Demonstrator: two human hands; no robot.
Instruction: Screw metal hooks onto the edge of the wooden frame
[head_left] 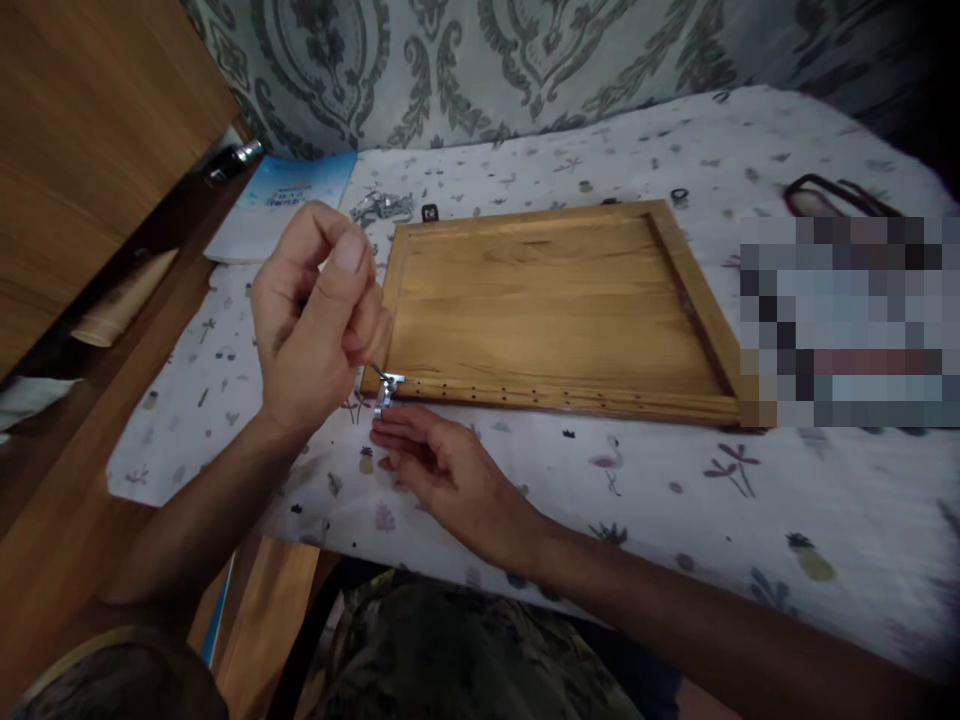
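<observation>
A wooden panel (540, 300) with a raised frame lies flat on the cloth. At its near left corner sits a small metal hinge (387, 392). My left hand (319, 310) is closed above that corner, wrapped around a screwdriver (379, 372). Only the thin shaft shows below the fist, its tip at the hinge; the handle is hidden by the fingers. My right hand (457, 480) reaches in from the near side, its fingertips against the hinge's lower end. Several small dark holes run along the panel's near edge.
A pile of metal hardware (382, 206) lies behind the panel, near a small black piece (430, 213) and a black ring (679, 197). A blue-and-white booklet (281, 200) is at the back left. Glasses (840, 190) lie at right, beside a blurred area. Wooden furniture (97, 150) borders the left.
</observation>
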